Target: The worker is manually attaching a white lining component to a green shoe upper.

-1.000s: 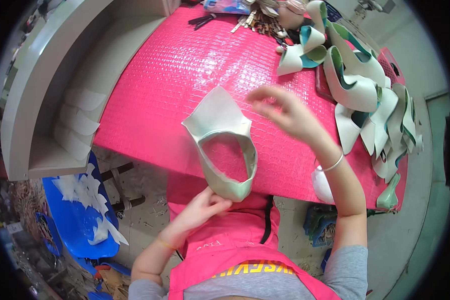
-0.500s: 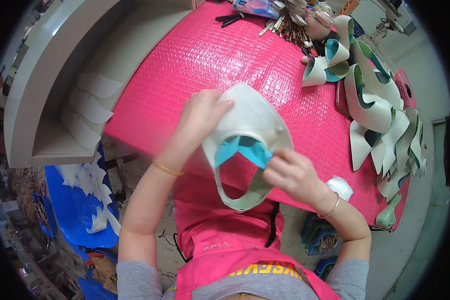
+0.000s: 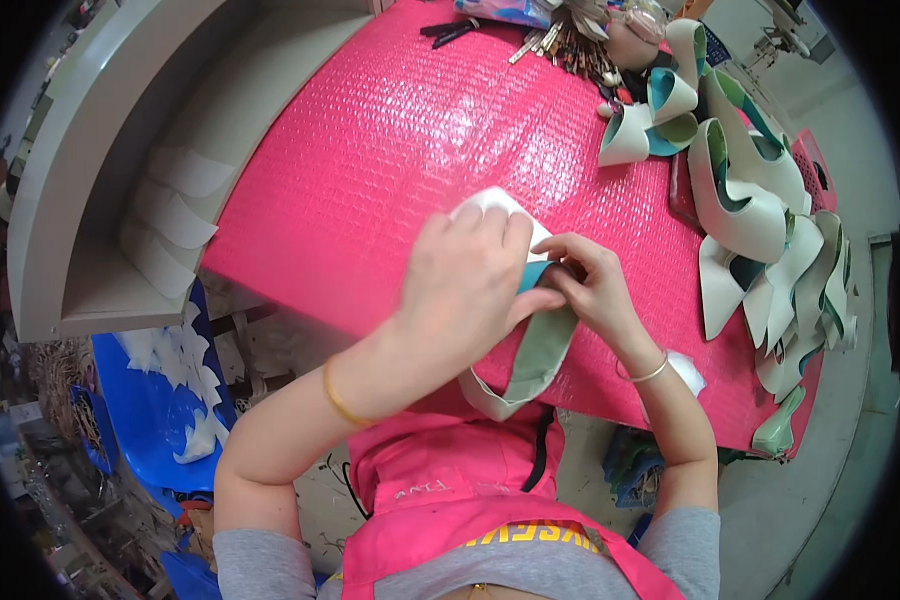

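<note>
A shoe upper (image 3: 543,362), white outside with pale green and teal lining, is held up over the near edge of the pink table. My left hand (image 3: 467,275) is closed over its white toe part and hides most of it. Against the teal lining at the opening, my right hand (image 3: 592,290) pinches with bent fingers, close beside the left thumb. The green-lined back loop hangs down toward me.
Several similar shoe uppers (image 3: 745,200) pile up along the right side of the pink table (image 3: 370,170). A small white bundle (image 3: 686,372) lies by my right wrist. At left are a grey shelf (image 3: 100,290) with white pieces and a blue chair (image 3: 150,420).
My left hand has moved right and down over the toe part, closer to my right hand. The upper has been turned and folded in, so its opening looks narrower.
</note>
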{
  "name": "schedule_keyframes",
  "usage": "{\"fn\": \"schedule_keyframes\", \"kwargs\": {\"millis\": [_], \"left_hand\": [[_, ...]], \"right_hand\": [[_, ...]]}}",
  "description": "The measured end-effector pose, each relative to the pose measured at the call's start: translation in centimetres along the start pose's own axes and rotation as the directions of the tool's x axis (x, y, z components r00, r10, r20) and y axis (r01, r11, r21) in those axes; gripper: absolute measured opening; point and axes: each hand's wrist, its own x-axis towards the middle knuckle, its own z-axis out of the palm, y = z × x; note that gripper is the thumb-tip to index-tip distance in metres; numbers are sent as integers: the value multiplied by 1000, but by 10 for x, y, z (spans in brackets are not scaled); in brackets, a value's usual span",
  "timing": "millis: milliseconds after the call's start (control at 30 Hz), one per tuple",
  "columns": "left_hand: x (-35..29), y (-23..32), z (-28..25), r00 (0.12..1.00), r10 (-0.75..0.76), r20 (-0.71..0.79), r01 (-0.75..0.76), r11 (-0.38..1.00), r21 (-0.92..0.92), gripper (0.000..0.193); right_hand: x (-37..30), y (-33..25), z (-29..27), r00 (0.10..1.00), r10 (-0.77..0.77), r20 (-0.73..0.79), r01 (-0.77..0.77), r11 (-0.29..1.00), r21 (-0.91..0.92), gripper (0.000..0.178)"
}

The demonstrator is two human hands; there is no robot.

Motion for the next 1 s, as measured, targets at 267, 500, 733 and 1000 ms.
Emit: {"fn": "schedule_keyframes", "kwargs": {"millis": [267,500,733,1000], "left_hand": [[-88,-35,43,995,24,92,-9,987,-161,21],[-66,-28,52,987,77,138,-36,960,-278,13],[-60,-43,59,821,-494,-287,285,789,-545,15],[-112,-22,55,956,274,104,-145,752,-643,30]], "right_hand": [[-59,38,-25,977,185,106,-197,974,114,19],[-13,0,-2,888,-107,448,309,859,-409,25],[4,9,1,977,191,95,-202,973,115,24],[60,7,-6,970,221,103,-243,918,314,12]]}}
